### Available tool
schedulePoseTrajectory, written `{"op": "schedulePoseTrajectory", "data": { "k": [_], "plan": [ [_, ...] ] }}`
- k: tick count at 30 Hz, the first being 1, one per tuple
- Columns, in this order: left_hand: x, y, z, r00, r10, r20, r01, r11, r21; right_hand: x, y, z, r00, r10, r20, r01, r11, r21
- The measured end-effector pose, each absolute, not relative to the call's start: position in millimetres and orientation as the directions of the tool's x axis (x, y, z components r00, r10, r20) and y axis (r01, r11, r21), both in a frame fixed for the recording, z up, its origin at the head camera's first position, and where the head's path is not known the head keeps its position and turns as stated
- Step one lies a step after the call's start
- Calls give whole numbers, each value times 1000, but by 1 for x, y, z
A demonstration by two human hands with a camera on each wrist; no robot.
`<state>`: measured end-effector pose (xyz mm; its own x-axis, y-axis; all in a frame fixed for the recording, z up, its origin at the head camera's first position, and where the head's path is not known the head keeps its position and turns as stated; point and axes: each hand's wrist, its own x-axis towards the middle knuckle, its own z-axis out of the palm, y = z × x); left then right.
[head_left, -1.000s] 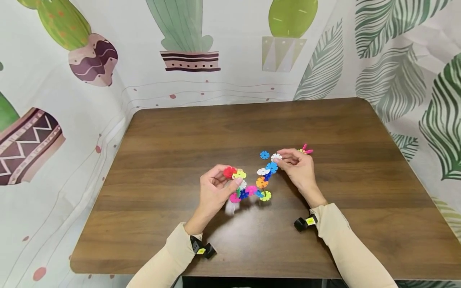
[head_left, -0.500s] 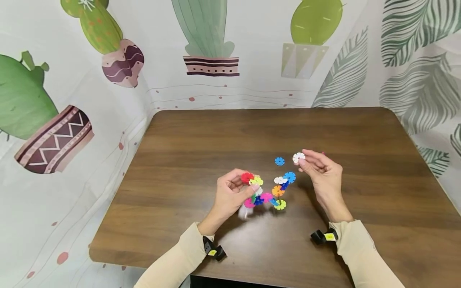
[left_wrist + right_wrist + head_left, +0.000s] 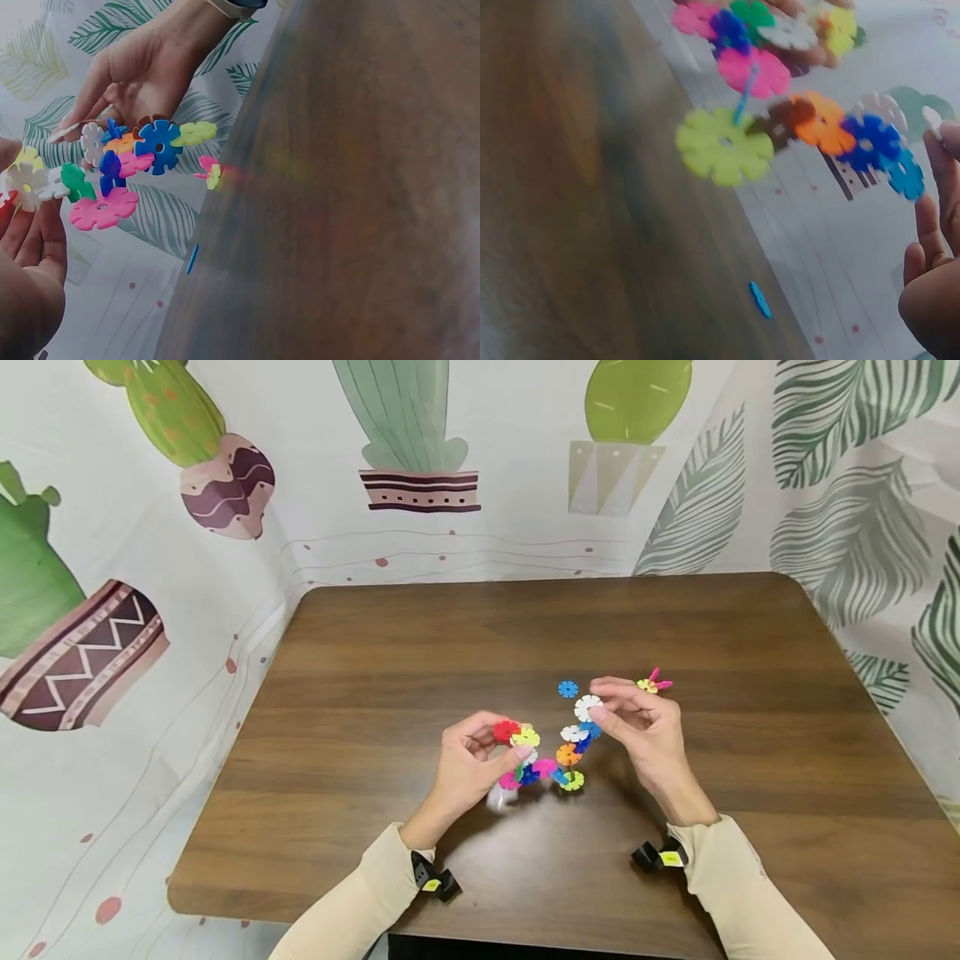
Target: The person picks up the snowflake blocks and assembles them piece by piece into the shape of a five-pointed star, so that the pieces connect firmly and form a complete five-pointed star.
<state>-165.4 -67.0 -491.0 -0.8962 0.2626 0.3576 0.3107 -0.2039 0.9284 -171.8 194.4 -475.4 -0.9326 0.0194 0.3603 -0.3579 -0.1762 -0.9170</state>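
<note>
A chain of interlocking plastic snowflake discs (image 3: 568,754) in several colours hangs in a curve above the table, between the two hands. My left hand (image 3: 465,768) pinches its left end, near the red disc (image 3: 506,732) and the yellow disc (image 3: 526,737). With thumb and fingers, my right hand (image 3: 648,739) pinches a single white snowflake disc (image 3: 588,707). That disc is just above the light-blue disc (image 3: 591,729) at the chain's right end. Edge-on in the right wrist view, the white disc (image 3: 931,118) appears apart from the light-blue disc (image 3: 906,174).
A loose blue disc (image 3: 567,689) lies on the brown table (image 3: 420,643) beyond the chain. Behind my right hand sits a small yellow-and-pink cluster of discs (image 3: 648,685). A cloth printed with cacti and leaves (image 3: 510,452) hangs along the table's far side.
My right hand drew the white disc away to the right of the chain, then came back left, close to the light-blue end. My left hand keeps its hold; the head view shifted.
</note>
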Motion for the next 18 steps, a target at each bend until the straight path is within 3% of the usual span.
{"op": "schedulePoseTrajectory", "data": {
  "k": [9,18],
  "plan": [
    [-164,-65,-492,-887,287,361,311,-207,928,-165,182,-477,-918,-194,347,-344,-48,-938],
    [-164,-64,-493,-877,298,378,324,-215,921,-164,183,-480,-892,-257,372,-409,108,-906]
  ]
}}
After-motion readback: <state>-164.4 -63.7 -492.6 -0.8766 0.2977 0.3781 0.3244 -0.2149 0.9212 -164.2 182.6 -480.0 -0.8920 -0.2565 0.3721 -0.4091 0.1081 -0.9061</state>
